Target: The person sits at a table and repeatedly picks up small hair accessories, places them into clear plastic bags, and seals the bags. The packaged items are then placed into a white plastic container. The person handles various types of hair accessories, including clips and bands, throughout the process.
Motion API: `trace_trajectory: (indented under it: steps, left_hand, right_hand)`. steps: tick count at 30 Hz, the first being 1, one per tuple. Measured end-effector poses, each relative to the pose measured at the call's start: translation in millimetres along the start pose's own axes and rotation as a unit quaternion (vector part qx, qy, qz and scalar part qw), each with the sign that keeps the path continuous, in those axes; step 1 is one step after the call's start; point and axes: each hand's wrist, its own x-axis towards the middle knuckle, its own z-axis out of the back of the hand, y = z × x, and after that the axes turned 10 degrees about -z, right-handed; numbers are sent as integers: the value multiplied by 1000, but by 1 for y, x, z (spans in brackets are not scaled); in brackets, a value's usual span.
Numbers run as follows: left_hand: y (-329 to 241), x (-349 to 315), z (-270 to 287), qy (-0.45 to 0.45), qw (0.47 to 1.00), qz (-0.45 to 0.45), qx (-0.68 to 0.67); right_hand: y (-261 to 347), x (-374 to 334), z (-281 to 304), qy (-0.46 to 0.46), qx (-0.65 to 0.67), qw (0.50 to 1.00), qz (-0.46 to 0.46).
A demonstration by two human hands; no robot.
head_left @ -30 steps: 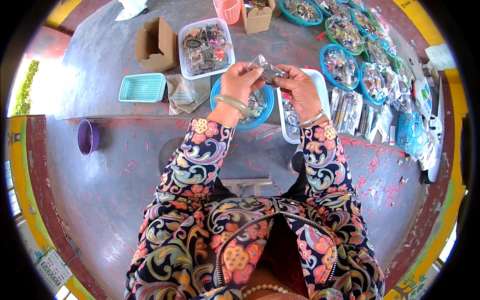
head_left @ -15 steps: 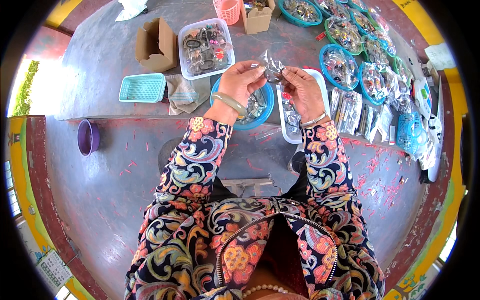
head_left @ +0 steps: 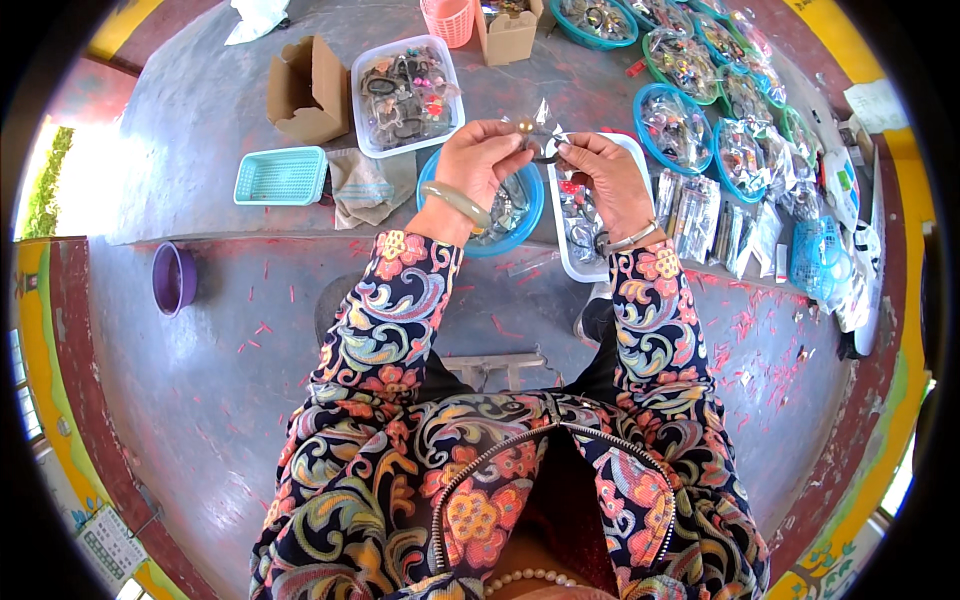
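The left hand point(head_left: 472, 165) has its grip pinching one small, crinkled, clear plastic packet point(head_left: 540, 130) between thumb and fingers; the right hand point(head_left: 607, 178) pinches its opposite side. The packet is raised between the two grips and shows one round gold-coloured piece. Printed marks on one pale wall sheet point(head_left: 112, 548), far left of the grips and nearer the wearer, are too small to read from where I stand.

Count: beneath the left grip, one round blue plastic basin point(head_left: 500, 247); beneath the right grip, one rectangular white plastic tray point(head_left: 582, 273). Left of the left grip on the grey surface point(head_left: 200, 150): one rectangular white plastic tub point(head_left: 384, 152) of bagged goods, one crumpled grey cloth point(head_left: 362, 188), one oblong turquoise plastic basket point(head_left: 279, 177). Beyond the grips: two brown cardboard boxes point(head_left: 318, 85), one pink plastic basket point(head_left: 448, 22).
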Motion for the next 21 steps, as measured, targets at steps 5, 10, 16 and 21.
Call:
trace_trajectory:
  steps: [5,10,16,21]
  left_hand:
    - [0,-2,-6,-15,999,42,19]
    - [3,-2,-8,-49,998,47,18]
    - [6,-4,-14,-64,997,36,-7]
    - [3,-1,-12,-47,998,22,-29]
  right_hand:
    - [0,-5,2,-5,-15,1000,6]
    - [0,-12,-3,-28,17,999,-14]
    - [-11,-10,-2,-31,112,993,-20]
    - [10,-14,37,-141,2,987,76]
